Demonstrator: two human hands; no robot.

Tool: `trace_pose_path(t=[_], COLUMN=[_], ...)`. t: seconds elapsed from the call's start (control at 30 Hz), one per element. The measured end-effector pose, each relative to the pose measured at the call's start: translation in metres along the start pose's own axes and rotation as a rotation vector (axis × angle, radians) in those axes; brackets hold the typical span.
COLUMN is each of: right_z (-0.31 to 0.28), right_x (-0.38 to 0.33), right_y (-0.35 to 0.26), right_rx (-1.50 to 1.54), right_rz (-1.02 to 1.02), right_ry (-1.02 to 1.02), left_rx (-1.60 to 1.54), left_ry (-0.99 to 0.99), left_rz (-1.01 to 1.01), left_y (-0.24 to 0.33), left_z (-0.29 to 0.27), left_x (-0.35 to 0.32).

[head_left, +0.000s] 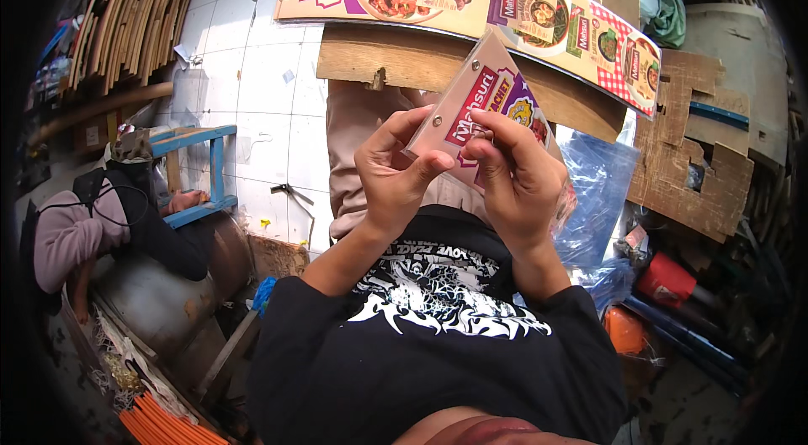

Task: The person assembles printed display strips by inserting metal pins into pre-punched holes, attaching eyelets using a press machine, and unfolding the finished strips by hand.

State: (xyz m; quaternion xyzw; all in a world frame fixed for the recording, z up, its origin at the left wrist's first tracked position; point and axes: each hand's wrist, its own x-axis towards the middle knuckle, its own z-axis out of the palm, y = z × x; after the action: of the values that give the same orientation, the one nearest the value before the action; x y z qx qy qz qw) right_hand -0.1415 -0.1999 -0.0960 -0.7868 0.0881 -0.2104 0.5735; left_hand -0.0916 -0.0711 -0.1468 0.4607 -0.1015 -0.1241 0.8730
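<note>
left hand (394, 180) grip: pinching printed panel (480, 112) lower-left edge | right hand (513, 175) grip: clamped on its lower-right | long axis tilts up-right from both

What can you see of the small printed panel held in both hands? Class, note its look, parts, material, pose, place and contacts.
The small printed panel is a flat, stiff rectangular piece, seemingly board under a glossy printed face in red, purple and yellow with a food picture. Small round metal studs sit near its left edge. It is held tilted, one corner pointing up, in front of the person's chest and just below the long printed sign. The left hand pinches its lower left edge; the right hand covers its lower right part.
</note>
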Motion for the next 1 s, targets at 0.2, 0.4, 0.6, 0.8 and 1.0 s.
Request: trace_pose_path(t=[0.2, 0.4, 0.6, 0.8, 1.0], right_z=[0.01, 0.012, 0.01, 0.003, -0.005], right_x=[-0.001, -0.001, -0.004, -0.004, 0.001], right_y=[0.004, 0.003, 0.006, -0.002, 0.003], right_rx=[-0.021, -0.088, -0.242, -0.308, -0.34], right_rz=[-0.06, -0.103, -0.205, -0.348, -0.577], right_ry=[0.084, 0.118, 0.183, 0.19, 0.14], left_rx=[0.016, 0.058, 0.186, 0.354, 0.481], left_ry=[-0.101, -0.163, -0.206, -0.286, -0.336], left_rz=[0.036, 0.073, 0.169, 0.302, 0.37], left_y=[0.005, 0.004, 0.006, 0.015, 0.02], left_z=[0.002, 0.001, 0.002, 0.004, 0.008], left_x=[-0.002, 0.0, -0.002, -0.007, -0.009])
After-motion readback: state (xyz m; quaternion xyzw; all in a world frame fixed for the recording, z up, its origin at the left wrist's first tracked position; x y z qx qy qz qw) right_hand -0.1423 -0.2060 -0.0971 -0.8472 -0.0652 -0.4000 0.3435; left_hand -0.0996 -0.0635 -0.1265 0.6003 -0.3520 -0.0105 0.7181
